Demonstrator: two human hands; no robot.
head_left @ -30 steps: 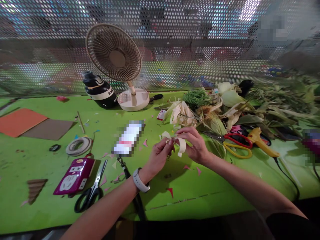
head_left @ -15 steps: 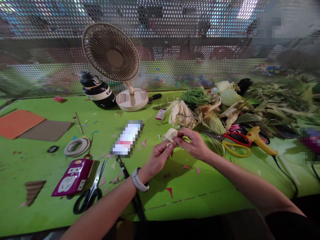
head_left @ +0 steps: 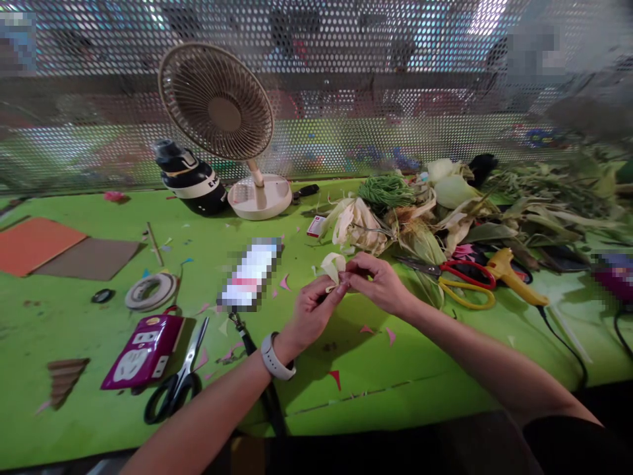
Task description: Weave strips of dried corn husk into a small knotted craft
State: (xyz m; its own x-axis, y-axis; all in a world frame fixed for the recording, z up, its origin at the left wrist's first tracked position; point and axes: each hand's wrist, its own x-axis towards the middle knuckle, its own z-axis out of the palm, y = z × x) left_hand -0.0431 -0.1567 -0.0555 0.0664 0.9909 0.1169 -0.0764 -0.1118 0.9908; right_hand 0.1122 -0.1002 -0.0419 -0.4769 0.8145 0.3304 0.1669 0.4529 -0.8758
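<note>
Between my two hands is a pale piece of corn husk (head_left: 332, 264), bent into a loop that stands above my fingertips. My left hand (head_left: 316, 307), with a white band on its wrist, pinches the husk's lower end between thumb and fingers. My right hand (head_left: 378, 280) comes in from the other side, fingertips closed on the same end. The tips of both hands touch, and part of the husk is hidden in them. Behind them lies a bunch of dried corn husks (head_left: 361, 224). Scissors with red and yellow handles (head_left: 467, 280) lie right of my right hand.
A yellow glue gun (head_left: 517, 277) with a cord lies at right, before heaped husks (head_left: 524, 218) and green twine (head_left: 386, 191). A fan (head_left: 260, 198), a black bottle (head_left: 195, 188), a phone (head_left: 252, 274), tape (head_left: 151, 290), black scissors (head_left: 180, 382) and a purple box (head_left: 143, 349) stand or lie leftward.
The husk piece now shows as a more open, upright loop. My left fingers have turned slightly around its lower end. Both hands stay in nearly the same place.
</note>
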